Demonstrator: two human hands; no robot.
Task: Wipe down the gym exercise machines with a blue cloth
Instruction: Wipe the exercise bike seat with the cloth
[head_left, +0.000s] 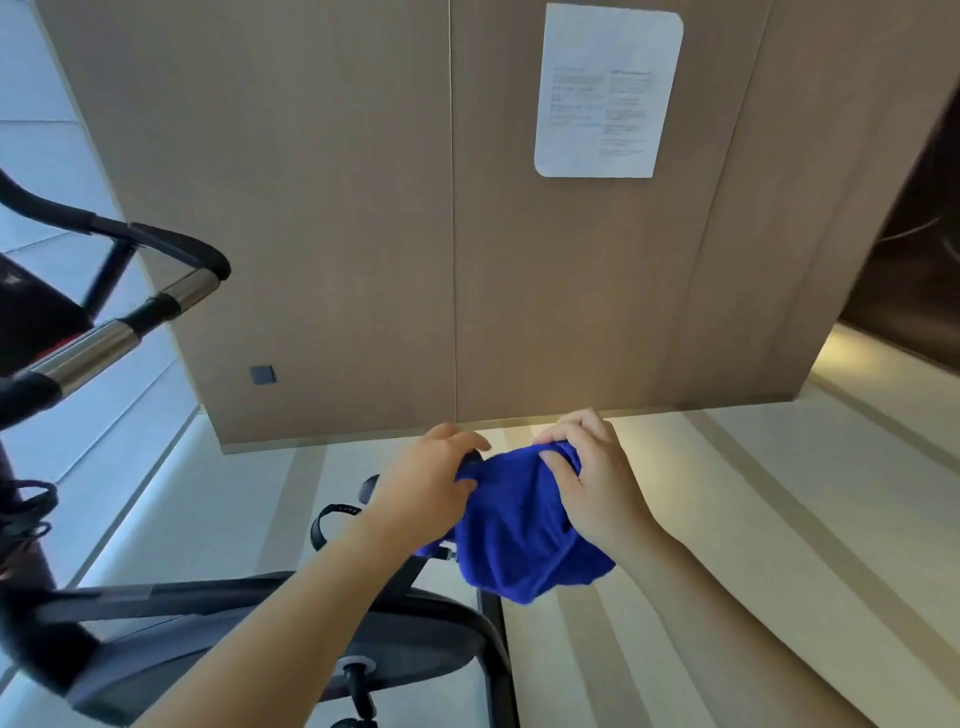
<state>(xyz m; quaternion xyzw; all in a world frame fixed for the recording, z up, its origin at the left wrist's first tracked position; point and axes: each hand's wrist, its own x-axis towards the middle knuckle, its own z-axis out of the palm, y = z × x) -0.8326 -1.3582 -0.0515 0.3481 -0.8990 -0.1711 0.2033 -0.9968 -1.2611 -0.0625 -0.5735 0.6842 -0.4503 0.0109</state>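
Observation:
A blue cloth (514, 525) hangs bunched between both hands at the centre of the head view. My left hand (426, 488) grips its left edge with curled fingers. My right hand (592, 478) pinches its upper right part. Below and to the left stands an exercise bike: its grey body (291, 649) fills the lower left, and its black and chrome handlebar (130, 322) reaches in from the left edge. The cloth is held in the air, apart from the bike body. A strapped pedal (332, 519) shows just left of my left forearm.
A tan panelled wall (363, 208) stands straight ahead with a white printed notice (608, 88) on it and a small dark square plate (262, 375) low down. Pale striped floor (753, 519) spreads to the right. A window with light blinds (41, 130) runs along the left.

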